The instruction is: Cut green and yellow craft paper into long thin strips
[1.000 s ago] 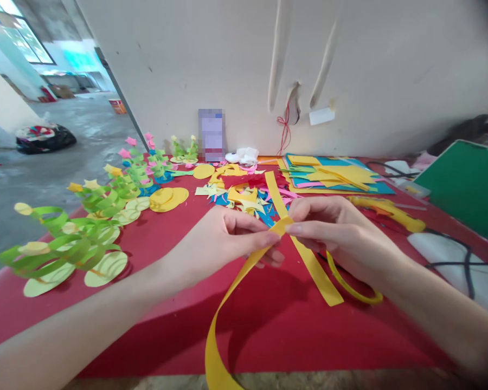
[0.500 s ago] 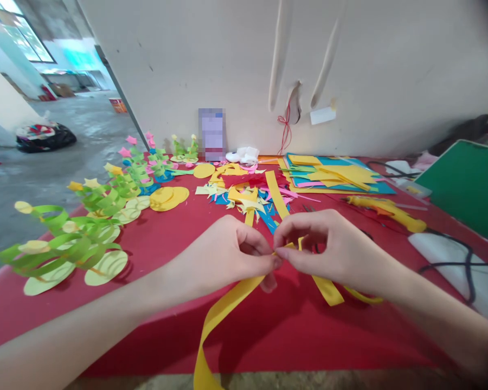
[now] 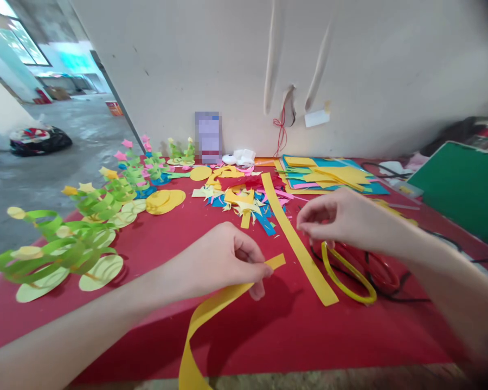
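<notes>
Strip (image 3: 228, 295) is pinched near its end in the left hand (image 3: 223, 260), grip clamped on it between thumb and fingers just above the red counter (image 3: 268, 336), while the long tail curls down off the front edge, so it could easily crease at the pinch or snag and tear if that tail catches the edge. Right hand (image 3: 341, 219) hovers over the scissors (image 3: 361, 268) with fingertips drawn together on nothing I can see, wrist bent down, forearm coming in from the right.
</notes>
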A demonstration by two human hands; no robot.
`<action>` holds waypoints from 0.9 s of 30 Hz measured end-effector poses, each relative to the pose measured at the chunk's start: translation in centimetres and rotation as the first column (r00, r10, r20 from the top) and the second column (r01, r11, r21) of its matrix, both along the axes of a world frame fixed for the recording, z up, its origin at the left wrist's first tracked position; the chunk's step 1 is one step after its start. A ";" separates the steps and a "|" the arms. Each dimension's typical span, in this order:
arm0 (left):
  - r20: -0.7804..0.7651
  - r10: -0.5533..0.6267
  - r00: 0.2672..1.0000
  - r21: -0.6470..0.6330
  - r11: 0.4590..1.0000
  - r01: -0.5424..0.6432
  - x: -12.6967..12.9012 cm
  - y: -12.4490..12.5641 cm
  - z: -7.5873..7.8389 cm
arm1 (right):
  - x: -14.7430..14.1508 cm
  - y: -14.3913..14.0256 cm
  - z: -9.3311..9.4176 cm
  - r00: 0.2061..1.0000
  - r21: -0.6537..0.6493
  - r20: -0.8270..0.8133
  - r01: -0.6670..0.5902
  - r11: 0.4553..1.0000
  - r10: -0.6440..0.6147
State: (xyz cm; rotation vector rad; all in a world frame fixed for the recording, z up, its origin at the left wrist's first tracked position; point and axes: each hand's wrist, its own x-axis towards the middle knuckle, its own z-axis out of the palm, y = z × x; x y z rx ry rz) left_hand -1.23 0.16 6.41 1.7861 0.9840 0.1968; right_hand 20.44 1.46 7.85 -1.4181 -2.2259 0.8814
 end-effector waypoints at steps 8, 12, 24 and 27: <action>0.021 -0.011 1.000 -0.016 1.000 0.011 0.0 0.3 -0.1 | -1.9 -1.2 -0.1 0.976 -0.054 -0.089 -0.203 0.978 0.198; 0.026 -0.021 0.999 -0.010 1.000 0.021 -0.2 0.3 0.1 | -1.8 -1.0 0.0 0.993 -0.039 -0.058 -0.108 0.993 0.105; 0.085 0.082 0.993 -0.018 0.997 -0.081 0.3 0.3 -0.1 | -2.7 -1.9 -0.3 0.992 -0.064 -0.103 -0.086 0.994 0.079; 0.095 0.089 0.991 0.023 0.996 -0.091 0.3 0.1 -0.4 | -3.1 -2.2 -0.8 0.997 -0.033 -0.080 -0.017 0.999 0.014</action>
